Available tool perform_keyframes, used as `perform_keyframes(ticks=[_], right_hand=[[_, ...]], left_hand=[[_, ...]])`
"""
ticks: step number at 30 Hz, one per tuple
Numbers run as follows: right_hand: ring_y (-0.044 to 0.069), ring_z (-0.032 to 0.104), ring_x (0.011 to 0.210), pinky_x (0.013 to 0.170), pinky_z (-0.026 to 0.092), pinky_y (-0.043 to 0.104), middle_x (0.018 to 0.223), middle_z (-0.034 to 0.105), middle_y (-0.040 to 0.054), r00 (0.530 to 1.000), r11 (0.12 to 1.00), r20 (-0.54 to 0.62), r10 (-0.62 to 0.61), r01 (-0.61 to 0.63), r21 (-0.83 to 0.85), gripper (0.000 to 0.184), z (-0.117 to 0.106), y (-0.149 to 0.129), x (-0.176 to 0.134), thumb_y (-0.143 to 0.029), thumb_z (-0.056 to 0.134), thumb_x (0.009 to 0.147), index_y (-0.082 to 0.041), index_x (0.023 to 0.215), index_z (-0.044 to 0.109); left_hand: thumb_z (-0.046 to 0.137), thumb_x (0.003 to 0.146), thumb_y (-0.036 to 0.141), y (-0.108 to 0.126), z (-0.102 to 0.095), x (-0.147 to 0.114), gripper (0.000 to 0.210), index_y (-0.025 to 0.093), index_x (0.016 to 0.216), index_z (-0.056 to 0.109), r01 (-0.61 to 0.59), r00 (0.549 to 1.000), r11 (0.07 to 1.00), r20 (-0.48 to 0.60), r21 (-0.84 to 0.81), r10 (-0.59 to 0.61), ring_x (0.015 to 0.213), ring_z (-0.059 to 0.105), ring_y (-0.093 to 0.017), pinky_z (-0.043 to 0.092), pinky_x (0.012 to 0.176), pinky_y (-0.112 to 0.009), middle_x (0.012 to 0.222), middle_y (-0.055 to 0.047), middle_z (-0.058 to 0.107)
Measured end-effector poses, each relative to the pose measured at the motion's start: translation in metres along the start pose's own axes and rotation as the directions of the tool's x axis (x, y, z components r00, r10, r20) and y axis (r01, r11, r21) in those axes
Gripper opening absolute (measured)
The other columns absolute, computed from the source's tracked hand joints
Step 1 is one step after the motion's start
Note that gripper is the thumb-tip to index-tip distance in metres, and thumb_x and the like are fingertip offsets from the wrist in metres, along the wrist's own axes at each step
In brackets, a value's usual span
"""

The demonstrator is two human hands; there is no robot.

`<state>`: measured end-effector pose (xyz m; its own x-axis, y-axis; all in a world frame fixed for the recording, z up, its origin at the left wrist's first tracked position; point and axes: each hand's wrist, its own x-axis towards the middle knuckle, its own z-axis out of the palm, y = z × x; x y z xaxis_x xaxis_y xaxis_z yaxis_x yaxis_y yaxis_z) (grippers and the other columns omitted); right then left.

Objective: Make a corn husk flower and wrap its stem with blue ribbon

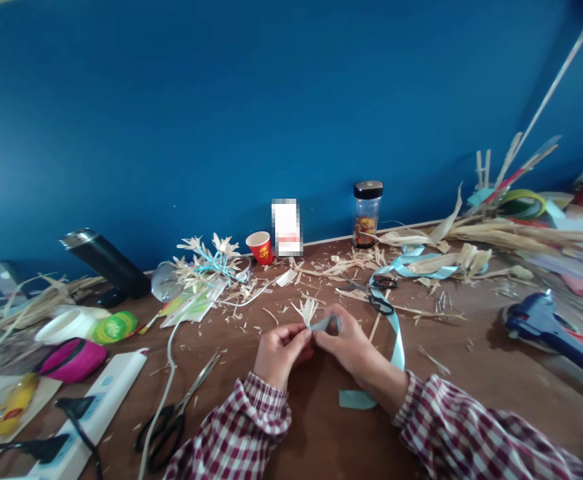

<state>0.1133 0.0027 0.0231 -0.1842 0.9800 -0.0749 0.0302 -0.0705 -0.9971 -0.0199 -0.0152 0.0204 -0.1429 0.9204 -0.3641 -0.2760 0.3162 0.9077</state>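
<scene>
My left hand (278, 352) pinches the base of a small pale husk flower (306, 309), whose pointed petals fan upward above the fingertips. A short light blue strip of ribbon (326, 323) runs from that base to my right hand (354, 347), where thumb and fingers close on it. Under the right wrist lies a flat cut piece of blue ribbon (357, 399). A longer blue ribbon (395, 337) trails over the table just beyond my right hand, with small dark-handled scissors (382, 304) lying on it.
Large scissors (174, 427) and a white power strip (94, 417) lie at the left. Finished husk flowers (211, 260), a red paper cup (260, 249) and a lidded jar (368, 217) stand at the back. A blue glue gun (546, 327) lies right, below husk bundles (516, 233).
</scene>
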Motion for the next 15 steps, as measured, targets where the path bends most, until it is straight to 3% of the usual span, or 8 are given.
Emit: perform_keyframes(ticks=[5,10,15], right_hand=[[0.008,0.042,0.05,0.045,0.032,0.019,0.056,0.045,-0.008,1.0,1.0,-0.004,-0.012,0.012,0.0,0.019,0.0,-0.002,-0.002,-0.018,0.057,0.065,-0.02,0.077,0.043],[0.012,0.053,0.062,0.056,0.041,0.022,0.067,0.059,-0.0008,0.994,0.996,0.078,-0.071,0.075,-0.051,0.011,-0.003,-0.002,0.0,-0.021,0.056,0.071,-0.017,0.081,0.058],[0.015,0.057,0.067,0.059,0.044,0.025,0.075,0.063,0.0035,0.984,0.993,0.146,-0.099,0.106,-0.045,0.027,-0.005,0.007,0.004,-0.037,0.047,0.083,-0.016,0.081,0.063]], left_hand=[[0.078,0.053,0.033,-0.004,-0.004,0.002,0.03,0.011,0.072,0.071,-0.11,0.994,0.988,-0.008,0.106,0.112,0.057,0.063,-0.015,0.054,0.06,-0.026,0.063,-0.005,0.069],[0.074,0.058,0.031,-0.004,-0.005,0.002,0.024,0.011,0.069,0.071,-0.219,0.971,0.941,-0.042,0.257,0.237,0.046,0.059,-0.013,0.048,0.048,-0.022,0.051,-0.003,0.065],[0.071,0.058,0.027,-0.001,-0.006,0.002,0.02,0.01,0.069,0.07,-0.204,0.97,0.926,-0.064,0.318,0.235,0.044,0.057,-0.013,0.046,0.045,-0.022,0.049,-0.003,0.064]])
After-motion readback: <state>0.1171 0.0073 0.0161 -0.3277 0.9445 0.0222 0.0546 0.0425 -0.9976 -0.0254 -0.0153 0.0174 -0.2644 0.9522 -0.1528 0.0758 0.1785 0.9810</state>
